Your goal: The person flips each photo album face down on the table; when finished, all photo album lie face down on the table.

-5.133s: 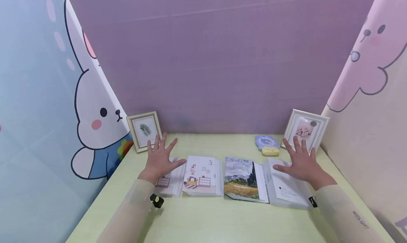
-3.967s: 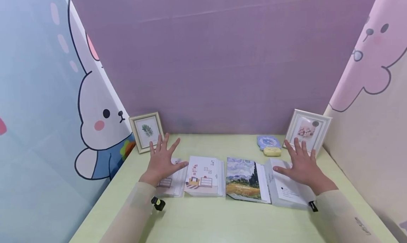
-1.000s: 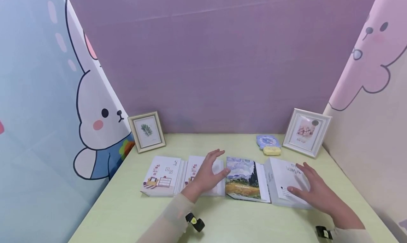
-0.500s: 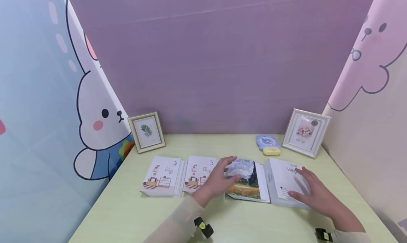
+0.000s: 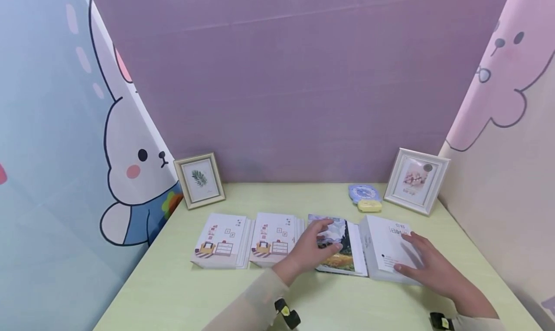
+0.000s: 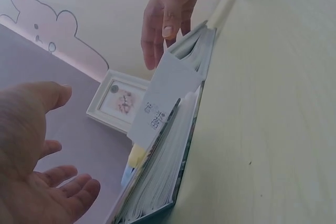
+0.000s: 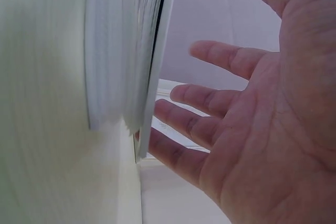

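My left grip (image 5: 313, 246), fingers loosely spread and holding nothing, hovers over the rectangular book with a painted cypress-and-wheatfield cover (image 5: 345, 239), which lies on the pale green counter (image 5: 347, 304). My right grip (image 5: 433, 267), also wide, hangs at the right side of the thick white book with black lettering (image 5: 386, 246) just beside it; whether those fingers touch its cover, I cannot tell.

Four books (image 5: 273, 237) on green table (image 5: 173, 292)
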{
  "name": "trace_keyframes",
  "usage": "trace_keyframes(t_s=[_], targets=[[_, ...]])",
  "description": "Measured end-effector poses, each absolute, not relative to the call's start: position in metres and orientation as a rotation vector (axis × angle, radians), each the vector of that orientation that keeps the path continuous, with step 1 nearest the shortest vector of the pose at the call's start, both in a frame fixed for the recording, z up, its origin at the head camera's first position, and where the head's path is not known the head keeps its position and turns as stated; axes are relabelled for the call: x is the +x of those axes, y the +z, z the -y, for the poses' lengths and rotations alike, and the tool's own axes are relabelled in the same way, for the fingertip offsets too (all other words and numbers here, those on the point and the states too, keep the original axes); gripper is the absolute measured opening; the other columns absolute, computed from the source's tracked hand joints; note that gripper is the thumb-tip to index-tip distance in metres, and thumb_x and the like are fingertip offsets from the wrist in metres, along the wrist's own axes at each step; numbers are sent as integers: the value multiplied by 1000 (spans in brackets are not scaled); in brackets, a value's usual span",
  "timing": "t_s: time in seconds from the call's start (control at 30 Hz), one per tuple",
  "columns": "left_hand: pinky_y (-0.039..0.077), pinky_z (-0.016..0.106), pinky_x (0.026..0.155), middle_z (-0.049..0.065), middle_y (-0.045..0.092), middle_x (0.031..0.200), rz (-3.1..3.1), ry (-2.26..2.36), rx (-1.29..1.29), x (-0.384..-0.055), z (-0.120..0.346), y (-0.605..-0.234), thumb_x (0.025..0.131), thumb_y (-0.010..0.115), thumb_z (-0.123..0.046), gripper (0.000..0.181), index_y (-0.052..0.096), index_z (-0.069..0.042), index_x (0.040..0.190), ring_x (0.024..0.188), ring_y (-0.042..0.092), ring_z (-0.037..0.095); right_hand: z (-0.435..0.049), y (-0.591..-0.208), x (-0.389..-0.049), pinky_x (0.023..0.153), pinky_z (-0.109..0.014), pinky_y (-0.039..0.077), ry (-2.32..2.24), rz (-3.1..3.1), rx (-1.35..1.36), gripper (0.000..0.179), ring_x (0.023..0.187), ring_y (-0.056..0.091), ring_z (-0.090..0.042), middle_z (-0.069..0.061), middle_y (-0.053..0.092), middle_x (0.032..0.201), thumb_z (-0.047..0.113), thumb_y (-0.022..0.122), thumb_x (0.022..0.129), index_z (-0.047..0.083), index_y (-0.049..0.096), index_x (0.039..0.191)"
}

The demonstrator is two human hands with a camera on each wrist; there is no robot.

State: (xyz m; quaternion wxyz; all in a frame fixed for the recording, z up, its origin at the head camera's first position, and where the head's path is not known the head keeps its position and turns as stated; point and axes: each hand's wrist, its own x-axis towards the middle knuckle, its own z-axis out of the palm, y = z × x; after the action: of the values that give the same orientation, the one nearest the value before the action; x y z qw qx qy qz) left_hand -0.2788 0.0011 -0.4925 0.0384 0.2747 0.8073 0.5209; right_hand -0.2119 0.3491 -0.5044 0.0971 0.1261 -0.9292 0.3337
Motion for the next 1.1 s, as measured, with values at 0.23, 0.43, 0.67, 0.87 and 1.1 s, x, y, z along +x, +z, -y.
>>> trace_keyframes(t_s=[0.23, 0.43, 0.67, 0.87, 1.1], targets=[[49, 41, 112, 2, 45, 157, -2452, 1586, 827, -278, -12, -498, 98, 74, -43, 70, 44, -22, 158, 139, 52, 35, -351, -507, -212, 101, -83, 31, 955, 2749, 381, 89, 132, 35, -68, -44, 36, 150, 32, 92, 79, -6, 48, 147], [51, 41, 110, 8, 46, 158, -2403, 1587, 762, -272, -18, -499, 95, 77, -42, 72, 44, -27, 157, 136, 55, 35, -353, -508, -211, 101, -80, 35, 927, 2776, 376, 81, 132, 39, -64, -43, 42, 147, 34, 92, 79, -7, 56, 140], [56, 34, 100, 9, 52, 153, -2378, 1579, 674, -265, -30, -497, 91, 81, -42, 74, 48, -27, 155, 126, 63, 27, -356, -509, -212, 100, -79, 37, 866, 2819, 332, 78, 129, 40, -66, -45, 42, 143, 38, 92, 79, -9, 62, 132], [58, 28, 94, 6, 54, 150, -2367, 1539, 677, -262, -38, -499, 92, 81, -41, 72, 48, -29, 155, 120, 66, 20, -359, -511, -210, 100, -77, 40, 850, 2851, 285, 82, 127, 43, -64, -45, 44, 141, 42, 91, 79, -10, 60, 135], [57, 23, 93, 10, 54, 151, -2276, 1556, 701, -261, -44, -501, 94, 79, -40, 71, 47, -24, 155, 120, 66, 18, -360, -513, -211, 97, -74, 45, 824, 2841, 287, 83, 124, 49, -59, -40, 50, 138, 44, 91, 78, -8, 61, 135]])
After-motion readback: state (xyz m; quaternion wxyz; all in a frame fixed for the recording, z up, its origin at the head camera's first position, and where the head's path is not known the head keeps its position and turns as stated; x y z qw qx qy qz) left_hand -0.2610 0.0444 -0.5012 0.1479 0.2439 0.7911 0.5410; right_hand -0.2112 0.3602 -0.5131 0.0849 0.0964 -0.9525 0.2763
